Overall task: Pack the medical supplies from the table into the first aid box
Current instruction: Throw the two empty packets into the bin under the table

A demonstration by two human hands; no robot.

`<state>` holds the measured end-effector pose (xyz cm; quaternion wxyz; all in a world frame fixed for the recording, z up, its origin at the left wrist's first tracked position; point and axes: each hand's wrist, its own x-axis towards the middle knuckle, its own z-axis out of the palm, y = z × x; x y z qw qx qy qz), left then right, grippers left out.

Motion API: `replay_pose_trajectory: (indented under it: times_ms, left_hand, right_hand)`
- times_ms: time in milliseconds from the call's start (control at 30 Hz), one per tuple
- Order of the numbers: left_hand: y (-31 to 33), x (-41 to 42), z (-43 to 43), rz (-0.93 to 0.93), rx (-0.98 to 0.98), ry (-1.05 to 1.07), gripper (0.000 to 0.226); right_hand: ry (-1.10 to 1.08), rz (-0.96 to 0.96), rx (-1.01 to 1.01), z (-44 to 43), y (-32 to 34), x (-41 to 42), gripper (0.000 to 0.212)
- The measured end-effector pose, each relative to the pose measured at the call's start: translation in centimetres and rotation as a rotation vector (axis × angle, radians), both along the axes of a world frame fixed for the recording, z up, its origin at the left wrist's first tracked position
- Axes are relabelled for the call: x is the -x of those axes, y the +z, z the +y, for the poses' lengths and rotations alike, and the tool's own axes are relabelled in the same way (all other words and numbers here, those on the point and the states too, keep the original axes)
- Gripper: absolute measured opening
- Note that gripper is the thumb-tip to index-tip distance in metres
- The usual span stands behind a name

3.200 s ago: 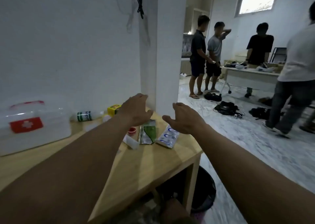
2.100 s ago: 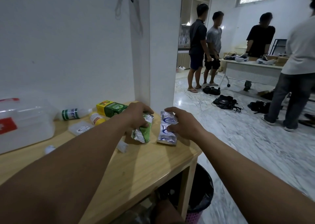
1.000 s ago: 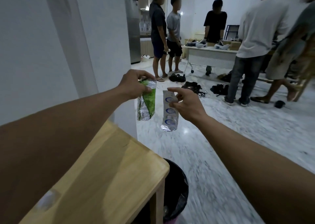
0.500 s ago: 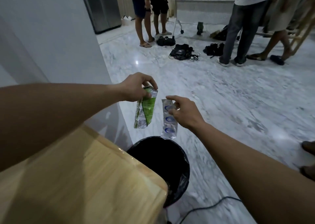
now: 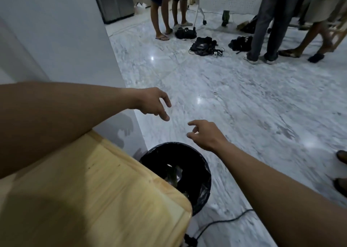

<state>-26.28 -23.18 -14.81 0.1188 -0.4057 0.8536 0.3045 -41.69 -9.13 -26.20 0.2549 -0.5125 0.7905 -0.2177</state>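
My wooden table (image 5: 105, 199) fills the lower left of the frame, its rounded corner bare. Just past that corner, at lower centre, a black-lined bin (image 5: 203, 173) stands on the marble floor (image 5: 244, 106). A black cable (image 5: 221, 222) lies on the floor below the bin.

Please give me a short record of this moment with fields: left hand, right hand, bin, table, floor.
left hand: the left hand is open, holds nothing, above the floor beyond the table corner
right hand: the right hand is open, empty, just past the bin's far rim
bin: a black-lined bin beside the table corner, some scraps inside
table: wooden table, bare in the visible part
floor: a black cable runs near the bin
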Motion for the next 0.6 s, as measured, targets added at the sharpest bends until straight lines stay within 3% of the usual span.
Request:
replay_pose_trajectory:
  times_ms: [267, 600]
  left_hand:
    - [5.6, -3.8, 4.0, 0.076, 0.326, 0.068, 0.054]
    - [16.2, -15.7, 13.3, 0.086, 0.655, 0.274, 0.068]
  right_hand:
    - [0.120, 0.256, 0.170, 0.0, 11.3, -2.3, 0.054]
    - [0.301, 0.456, 0.344, 4.0, 24.7, -10.7, 0.068]
